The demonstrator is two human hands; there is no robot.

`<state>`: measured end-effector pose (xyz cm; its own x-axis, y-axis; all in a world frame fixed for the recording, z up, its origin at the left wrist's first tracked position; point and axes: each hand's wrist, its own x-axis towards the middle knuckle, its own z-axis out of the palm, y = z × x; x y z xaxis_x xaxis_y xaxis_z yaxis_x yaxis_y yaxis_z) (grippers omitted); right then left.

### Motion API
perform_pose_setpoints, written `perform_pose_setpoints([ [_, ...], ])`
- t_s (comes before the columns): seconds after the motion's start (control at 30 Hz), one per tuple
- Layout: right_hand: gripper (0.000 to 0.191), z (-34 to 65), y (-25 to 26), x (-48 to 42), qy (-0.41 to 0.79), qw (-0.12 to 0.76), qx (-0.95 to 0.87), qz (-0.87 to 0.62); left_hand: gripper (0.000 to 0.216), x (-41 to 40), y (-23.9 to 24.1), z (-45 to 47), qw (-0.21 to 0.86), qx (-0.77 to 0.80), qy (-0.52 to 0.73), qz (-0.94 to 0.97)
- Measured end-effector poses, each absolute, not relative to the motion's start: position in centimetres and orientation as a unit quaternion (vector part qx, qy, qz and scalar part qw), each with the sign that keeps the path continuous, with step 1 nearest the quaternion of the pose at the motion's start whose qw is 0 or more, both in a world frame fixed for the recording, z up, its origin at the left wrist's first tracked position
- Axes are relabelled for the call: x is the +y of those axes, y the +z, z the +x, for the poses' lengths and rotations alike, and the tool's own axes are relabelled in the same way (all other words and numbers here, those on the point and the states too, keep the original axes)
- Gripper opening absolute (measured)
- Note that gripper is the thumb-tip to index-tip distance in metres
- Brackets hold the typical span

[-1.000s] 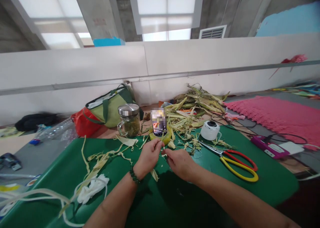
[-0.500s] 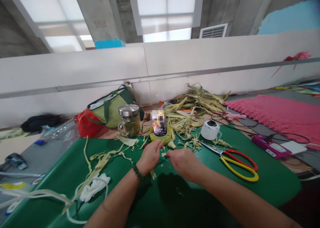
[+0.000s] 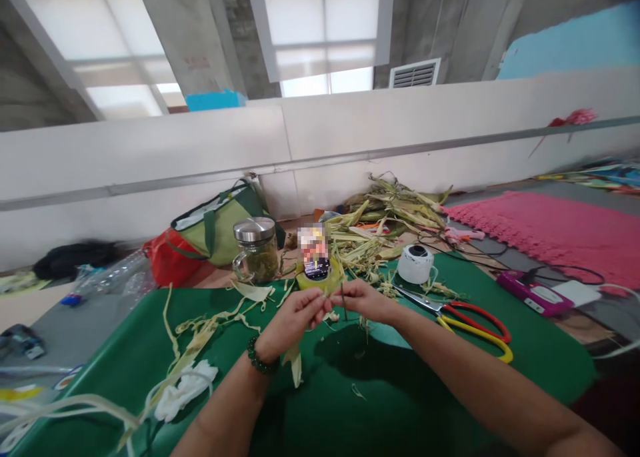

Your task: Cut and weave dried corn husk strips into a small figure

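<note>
Just before the phone (image 3: 316, 269), its writing illegible, left hand (image 3: 296, 315) and right hand (image 3: 364, 301), fingertips closed, pinch narrow, pale-green husk strips (image 3: 295, 366).

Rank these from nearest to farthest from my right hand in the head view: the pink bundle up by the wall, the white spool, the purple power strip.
From your right hand:
1. White spool: just ahead, slightly right.
2. Purple power strip: farther out on the right.
3. Pink bundle: far right, up at the wall rail.
</note>
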<state>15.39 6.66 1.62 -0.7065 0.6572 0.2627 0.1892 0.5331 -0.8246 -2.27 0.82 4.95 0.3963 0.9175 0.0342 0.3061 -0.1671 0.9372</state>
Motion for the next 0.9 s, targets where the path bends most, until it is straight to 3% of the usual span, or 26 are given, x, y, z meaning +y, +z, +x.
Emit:
perform_pose_setpoints([
  [0.1,0.027,14.6,1.2,4.7,0.3,0.245,-0.866,-0.316,0.029,1.7,4.1,-2.9,0.319,0.518,0.384,0.695],
  [0.2,0.018,14.1,2.3,2.3,0.105,0.113,-0.918,-0.366,0.025,2.3,3.2,-3.2,0.152,0.562,0.376,0.721],
  [0.33,0.016,14.0,4.0,0.7,-0.004,0.021,-0.957,-0.29,0.023,2.6,2.1,-3.1,0.058,0.589,0.306,0.745],
  [0.53,0.013,14.6,3.5,1.1,-0.031,0.07,-0.949,-0.307,0.021,3.1,1.7,-3.0,0.051,0.599,0.345,0.721],
  [0.67,0.012,14.8,2.9,1.5,0.002,0.134,-0.954,-0.267,0.022,2.9,1.8,-2.7,0.027,0.624,0.306,0.719],
  [0.9,0.038,15.4,3.6,3.4,0.246,0.374,-0.863,-0.235,0.022,2.4,1.8,-1.7,0.16,0.553,0.239,0.782],
])
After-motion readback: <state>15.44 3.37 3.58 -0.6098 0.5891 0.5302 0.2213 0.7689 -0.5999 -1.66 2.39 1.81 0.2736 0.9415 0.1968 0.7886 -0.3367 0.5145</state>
